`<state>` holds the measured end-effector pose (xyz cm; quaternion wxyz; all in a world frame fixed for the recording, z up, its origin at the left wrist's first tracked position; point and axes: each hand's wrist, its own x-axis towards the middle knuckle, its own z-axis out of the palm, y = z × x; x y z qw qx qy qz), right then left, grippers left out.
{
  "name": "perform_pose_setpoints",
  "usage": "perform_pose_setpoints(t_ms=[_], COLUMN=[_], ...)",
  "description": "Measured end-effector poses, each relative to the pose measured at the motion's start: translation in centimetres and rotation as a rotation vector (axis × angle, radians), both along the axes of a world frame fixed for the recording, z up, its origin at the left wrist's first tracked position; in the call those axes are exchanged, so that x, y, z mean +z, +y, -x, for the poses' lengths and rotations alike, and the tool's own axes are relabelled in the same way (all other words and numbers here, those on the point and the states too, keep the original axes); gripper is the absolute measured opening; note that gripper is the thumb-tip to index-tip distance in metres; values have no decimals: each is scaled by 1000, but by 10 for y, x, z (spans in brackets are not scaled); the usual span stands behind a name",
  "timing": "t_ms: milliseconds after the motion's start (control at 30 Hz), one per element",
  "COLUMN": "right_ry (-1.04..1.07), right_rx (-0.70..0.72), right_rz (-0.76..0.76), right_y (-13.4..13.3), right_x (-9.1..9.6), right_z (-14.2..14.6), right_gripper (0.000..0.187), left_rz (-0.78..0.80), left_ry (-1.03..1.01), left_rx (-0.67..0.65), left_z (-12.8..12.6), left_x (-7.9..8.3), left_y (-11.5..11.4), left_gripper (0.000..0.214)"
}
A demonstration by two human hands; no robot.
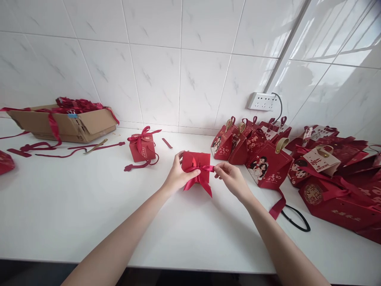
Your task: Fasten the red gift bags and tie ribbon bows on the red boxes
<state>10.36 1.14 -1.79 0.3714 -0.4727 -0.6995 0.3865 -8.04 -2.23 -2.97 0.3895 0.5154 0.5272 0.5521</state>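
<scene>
A small red gift box (195, 158) sits on the white table in front of me, with a shiny red ribbon (203, 185) tied in a bow across its top. My left hand (182, 171) grips the box's left side, its thumb pressed on the bow near the knot. On the other side, my right hand (228, 174) pinches the bow's right loop between thumb and fingers. Two ribbon tails hang toward me over the box's front. Left of my hands stands another red gift box (142, 147) with a bow and a twisted cord handle.
Far left, a cardboard box (86, 126) overflows with red ribbons; loose strips and gold-handled scissors (97, 146) lie before it. Several red gift bags (269, 165) crowd the right, near a black loop (297, 220). A power strip (263, 101) is on the tiled wall.
</scene>
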Motion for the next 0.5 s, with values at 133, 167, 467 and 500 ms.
perform_pose_setpoints(t_ms=[133, 167, 467, 500], right_ry=[-88, -80, 195, 188], right_rx=[4, 9, 287, 286], right_rz=[8, -6, 19, 27], right_y=[0, 0, -5, -5], right_x=[0, -1, -13, -14], right_z=[-2, -2, 0, 1], right_gripper=[27, 25, 62, 67], left_rz=[21, 21, 7, 9], left_ry=[-4, -5, 10, 10], left_rx=[3, 6, -5, -9], left_z=[0, 0, 0, 0], left_x=[2, 2, 5, 5], left_y=[-1, -1, -1, -1], left_gripper=[75, 74, 72, 72])
